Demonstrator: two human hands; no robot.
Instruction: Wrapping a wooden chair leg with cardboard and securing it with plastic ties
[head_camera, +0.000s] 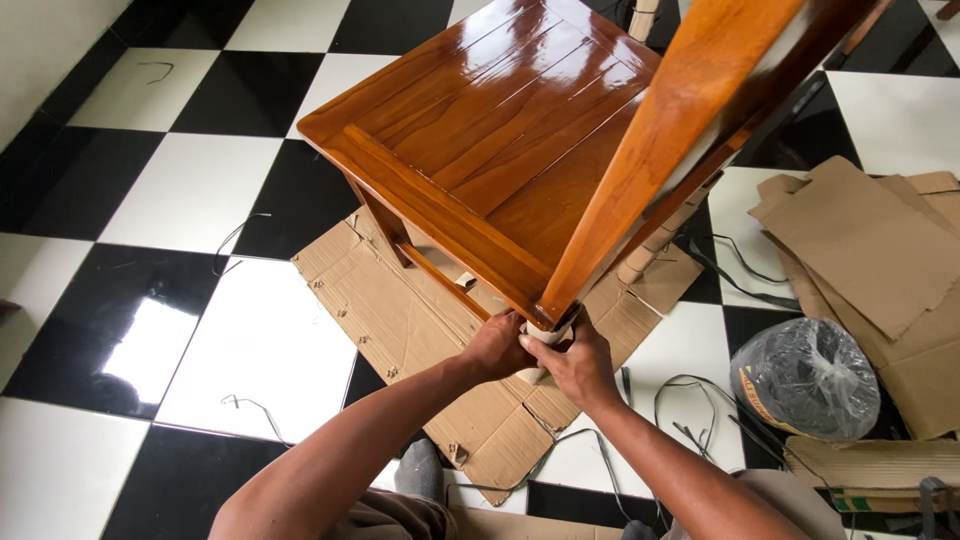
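Note:
A glossy brown wooden chair (500, 130) stands on flattened cardboard (400, 310) in the head view. Both hands meet at the base of its near back post. My left hand (496, 346) grips white paper wrapping (548, 336) at the post from the left. My right hand (577, 362) holds the same wrapping from the right and below. The chair's backrest rail (680, 120) rises diagonally toward the camera and hides part of the seat. Another chair leg (650, 250) behind it is wrapped in brown paper.
The floor is black and white tiles (200, 190). Cardboard sheets (870, 240) lie at the right, with a grey plastic-wrapped roll (810, 378) beside them. Black straps (690, 400) are scattered on the floor near my right arm. My knees show at the bottom edge.

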